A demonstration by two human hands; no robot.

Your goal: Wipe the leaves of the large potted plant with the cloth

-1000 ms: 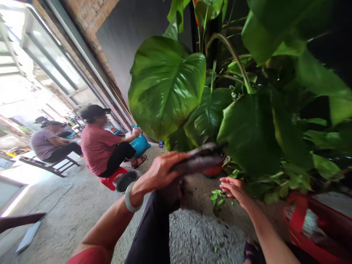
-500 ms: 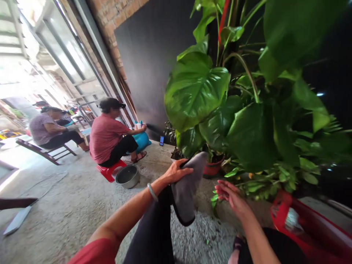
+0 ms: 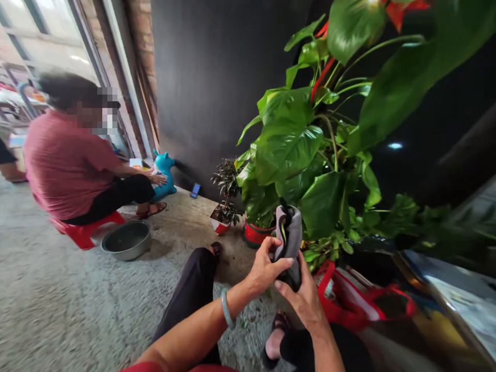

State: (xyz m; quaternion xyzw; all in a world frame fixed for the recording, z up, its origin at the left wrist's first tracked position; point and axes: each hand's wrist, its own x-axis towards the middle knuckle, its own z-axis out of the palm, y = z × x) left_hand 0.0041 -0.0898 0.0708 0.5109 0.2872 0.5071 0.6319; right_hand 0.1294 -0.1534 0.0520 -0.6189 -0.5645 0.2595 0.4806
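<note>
In front of me, both hands hold a grey cloth shoe upper [image 3: 294, 232] with black edging, a dark tab at the top and a yellow-green strip showing inside its fold. My left hand [image 3: 261, 268], below a pale bangle, is closed on its left side, the thumb lying across the front. From below and the right, my right hand [image 3: 304, 299] grips the lower end, fingers behind and thumb in front. The piece stands upright, bent around its opening. Part of its lower end is hidden by my fingers.
Leafy potted plants [image 3: 290, 139] rise just beyond my hands. A red bag [image 3: 349, 305] sits at the right. To the left, a person [image 3: 73, 155] sits on a red stool [image 3: 83, 232] beside a grey basin [image 3: 129, 243]. A phone [image 3: 195, 190] leans near the dark wall.
My right hand has come in from the right and taken hold of the shoe upper. The piece has turned and folded upright in my left hand. The view has shifted.
</note>
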